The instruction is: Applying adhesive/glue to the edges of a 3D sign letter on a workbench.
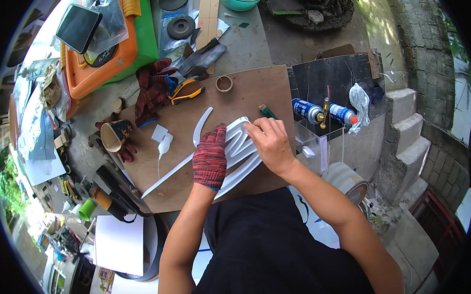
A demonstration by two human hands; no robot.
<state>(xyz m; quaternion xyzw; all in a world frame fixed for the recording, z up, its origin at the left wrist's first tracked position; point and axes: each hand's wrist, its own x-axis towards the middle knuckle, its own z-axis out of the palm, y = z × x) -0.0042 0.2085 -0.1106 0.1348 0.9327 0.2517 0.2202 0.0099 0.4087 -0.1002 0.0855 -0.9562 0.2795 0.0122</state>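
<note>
A white slatted piece (pixel 237 158) with curved strips and slots lies on the brown board (pixel 258 93) in front of me. My left hand (pixel 210 155), in a red and black knit glove, is closed on its left side; the fingertips are partly hidden. With bare fingers, my right hand (pixel 271 144) pinches its upper end. A long thin white strip (pixel 167 175) runs from under the glove to the lower left. Just above the glove lies a separate curved white strip (pixel 200 126).
On the board are yellow-handled pliers (pixel 185 92), a tape roll (pixel 224 84) and a small white bottle (pixel 165 144). Another glove (pixel 150 89) and a paper cup (pixel 115 135) are at left. Blue cans (pixel 307 110) with a brass torch head stand right. An orange-green toolbox (pixel 140 45) sits far left.
</note>
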